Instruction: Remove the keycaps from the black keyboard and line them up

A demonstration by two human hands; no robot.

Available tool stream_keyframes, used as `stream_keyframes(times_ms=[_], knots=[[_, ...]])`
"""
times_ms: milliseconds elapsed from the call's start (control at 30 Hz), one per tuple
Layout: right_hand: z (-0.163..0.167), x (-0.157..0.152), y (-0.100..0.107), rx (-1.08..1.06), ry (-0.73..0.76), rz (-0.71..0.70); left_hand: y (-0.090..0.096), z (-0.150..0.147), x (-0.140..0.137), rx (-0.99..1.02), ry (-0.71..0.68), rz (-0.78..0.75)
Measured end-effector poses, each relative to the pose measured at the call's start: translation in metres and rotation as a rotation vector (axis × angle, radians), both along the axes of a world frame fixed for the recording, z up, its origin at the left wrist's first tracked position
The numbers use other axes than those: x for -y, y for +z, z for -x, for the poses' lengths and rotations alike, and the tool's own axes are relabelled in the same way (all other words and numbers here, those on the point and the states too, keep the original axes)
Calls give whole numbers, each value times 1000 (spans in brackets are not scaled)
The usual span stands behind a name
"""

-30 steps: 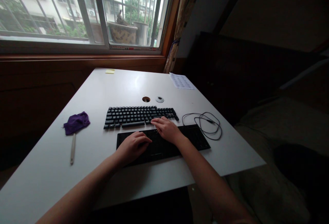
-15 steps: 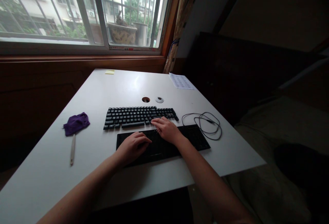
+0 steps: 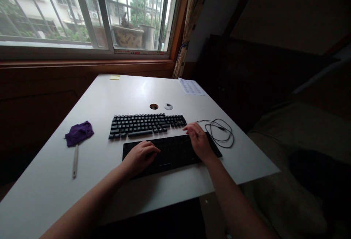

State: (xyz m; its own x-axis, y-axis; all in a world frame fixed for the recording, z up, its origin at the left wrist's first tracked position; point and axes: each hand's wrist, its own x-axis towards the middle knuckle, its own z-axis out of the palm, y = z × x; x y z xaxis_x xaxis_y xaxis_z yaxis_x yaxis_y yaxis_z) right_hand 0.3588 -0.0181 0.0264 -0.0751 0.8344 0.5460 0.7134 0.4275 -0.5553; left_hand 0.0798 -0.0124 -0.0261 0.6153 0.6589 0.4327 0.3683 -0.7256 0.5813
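Note:
A black keyboard base point(image 3: 175, 145) lies flat on the white table, its surface dark and apparently without keycaps. Behind it, black keycaps point(image 3: 134, 124) are set out in rows like a keyboard layout. My left hand point(image 3: 142, 155) rests over the left half of the base with fingers curled and thumb close to them; anything held there is hidden. At the right end of the rows is my right hand point(image 3: 197, 139), above the base's back edge. Its index finger reaches to the last keycaps, with the fingers apart and nothing visible in them.
A coiled black cable point(image 3: 221, 129) lies to the right. On the left is a purple cloth point(image 3: 79, 133) over a pale handle point(image 3: 75, 162). A round table hole point(image 3: 154, 106), its ring cover point(image 3: 168, 106), a printed sheet point(image 3: 191, 86) and yellow notes point(image 3: 114, 77) are farther back.
My right hand has moved right, from the middle keycaps to the right end of the rows. My left hand has stayed in place over the base. The view has shifted slightly.

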Motion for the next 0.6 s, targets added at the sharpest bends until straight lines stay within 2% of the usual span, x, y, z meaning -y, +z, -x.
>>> stream_keyframes(times_ms=[100,200,300,600], knots=[[-20,25,3,16,-161,56,0,0,-1,-7,1,-32],[-37,49,1,-20,-236,173,-2,0,-2,-22,-3,-73],[-45,66,-3,-5,-293,217,-3,1,-2,-41,-10,-83],[-32,82,-7,47,-258,308,-4,1,-2,-74,-14,-69]])
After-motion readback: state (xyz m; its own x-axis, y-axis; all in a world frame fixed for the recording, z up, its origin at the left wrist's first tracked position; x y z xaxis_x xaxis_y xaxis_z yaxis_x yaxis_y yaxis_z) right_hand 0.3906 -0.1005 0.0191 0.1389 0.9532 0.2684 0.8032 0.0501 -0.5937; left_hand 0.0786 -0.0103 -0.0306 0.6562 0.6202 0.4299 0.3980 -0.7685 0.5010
